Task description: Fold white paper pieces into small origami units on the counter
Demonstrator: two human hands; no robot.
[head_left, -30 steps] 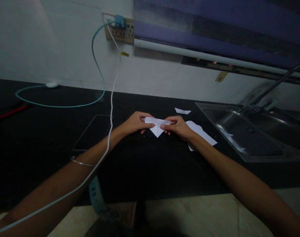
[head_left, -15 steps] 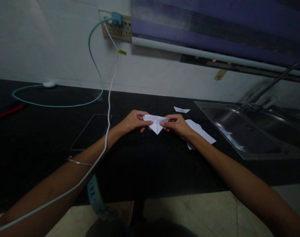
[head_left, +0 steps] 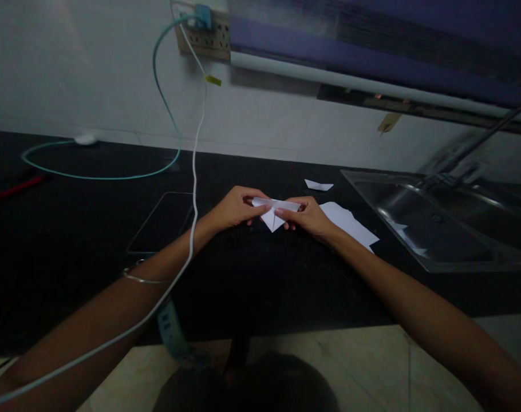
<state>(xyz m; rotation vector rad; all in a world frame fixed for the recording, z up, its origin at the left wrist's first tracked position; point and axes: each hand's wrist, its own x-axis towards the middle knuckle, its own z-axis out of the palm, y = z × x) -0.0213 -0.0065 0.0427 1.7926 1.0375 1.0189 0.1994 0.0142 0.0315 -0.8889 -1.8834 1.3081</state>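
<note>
Between my two hands is a small piece of folded white paper (head_left: 272,222), its pointed end toward me and its straight edge away from me. My left hand (head_left: 240,207) pinches its left side, thumb lying on top. From the right, my right hand (head_left: 308,217) grips the other side, with its thumb also pressed near the middle crease. The fingers beneath the paper are partly hidden. Sheets of white paper (head_left: 345,220) lie just beyond my right hand, partly covered by it. A small folded paper boat (head_left: 319,185) rests farther back on the dark counter (head_left: 252,286).
A metal sink (head_left: 441,217) with a faucet is set in at the right. At the left lie a dark phone-like tablet (head_left: 161,223), a teal cable (head_left: 101,177) and a red object (head_left: 18,187). A white cord (head_left: 194,171) hangs across my left forearm from the wall socket (head_left: 209,40).
My left thumb and fingers have shifted slightly inward over the folded paper, still holding it. The whole view has tilted a little; the other things stay where they were.
</note>
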